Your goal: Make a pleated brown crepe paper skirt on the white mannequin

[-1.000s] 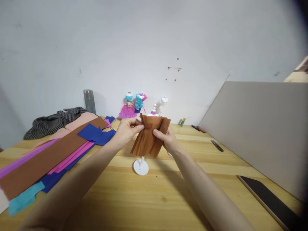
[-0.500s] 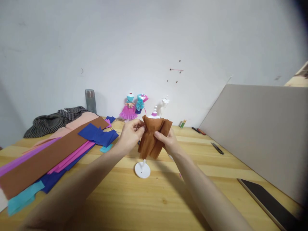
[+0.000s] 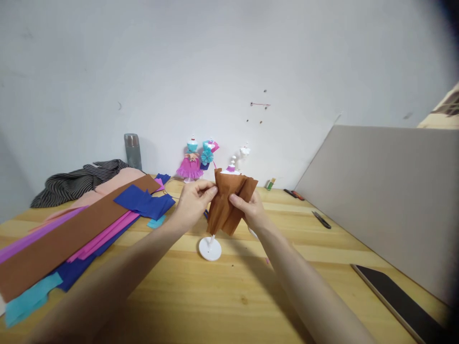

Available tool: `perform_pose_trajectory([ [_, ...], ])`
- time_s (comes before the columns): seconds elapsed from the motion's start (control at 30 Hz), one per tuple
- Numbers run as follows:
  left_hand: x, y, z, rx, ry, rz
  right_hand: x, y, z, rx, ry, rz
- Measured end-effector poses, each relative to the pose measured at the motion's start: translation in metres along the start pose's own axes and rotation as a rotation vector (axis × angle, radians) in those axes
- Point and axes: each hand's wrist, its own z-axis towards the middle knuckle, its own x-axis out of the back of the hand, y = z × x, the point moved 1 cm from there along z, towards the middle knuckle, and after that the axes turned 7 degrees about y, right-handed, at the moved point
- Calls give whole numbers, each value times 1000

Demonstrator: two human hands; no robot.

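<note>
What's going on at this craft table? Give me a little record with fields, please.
Left hand: pinches the top edge of the brown pleated paper
Right hand: grips the same paper's right side
Under it: small white stand on the wooden table
Left side: long coloured paper strips
By the wall: two dressed mini mannequins, metal flask
Right side: grey board

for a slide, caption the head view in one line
Left hand and right hand hold pleated brown paper over a white stand on a wooden table.

left hand (image 3: 191, 204) pinching, right hand (image 3: 252, 210) pinching, close together
</note>
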Motion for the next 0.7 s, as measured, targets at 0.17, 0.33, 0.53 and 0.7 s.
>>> perform_pose_trajectory([
  [0.17, 0, -6, -3, -27, 41, 32, 0, -1, -1, 16, 19, -29],
  [0.33, -3, -7, -4, 32, 89, -32, 0, -4, -1, 11, 4, -28],
  [0.53, -2, -9, -3, 77, 110, -78, -1, -3, -1, 3, -2, 1],
  [0.7, -3, -5, -3, 58, 92, -49, -2, -3, -2, -22, -2, 11],
])
